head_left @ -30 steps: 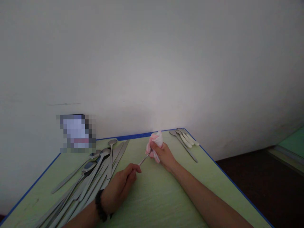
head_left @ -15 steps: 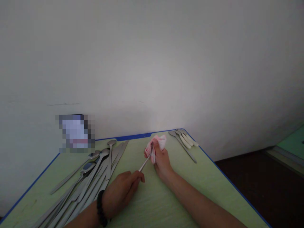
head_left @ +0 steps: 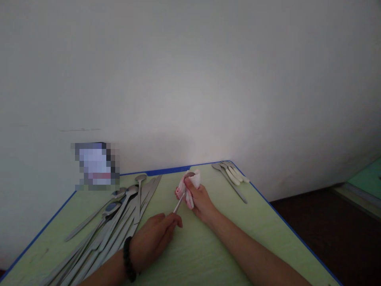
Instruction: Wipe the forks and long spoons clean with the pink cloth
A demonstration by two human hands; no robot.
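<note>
My left hand (head_left: 159, 234), with a dark bead bracelet at the wrist, is closed on the handle of a metal spoon (head_left: 178, 203). The spoon's bowl shows at the far end, lying against a pink and white cloth (head_left: 189, 200). My right hand (head_left: 201, 198) is closed on that cloth, wrapping it round the spoon near the bowl, with the thumb on top. Part of the spoon's neck is hidden by the cloth and thumb. To the left of my left hand lie several metal spoons (head_left: 131, 191) and table knives (head_left: 149, 200) in a loose pile.
The green table (head_left: 184, 258) has a blue edge and stands against a pale wall (head_left: 190, 87). At its far right corner lie a metal spoon (head_left: 230, 184) and several pieces of cutlery with cream handles (head_left: 233, 176). A blurred-out upright object (head_left: 95, 163) stands at the far left.
My right hand and the cloth have shifted slightly left and back toward me along the spoon. The spoon's bowl now shows above the cloth. My left hand has hardly moved.
</note>
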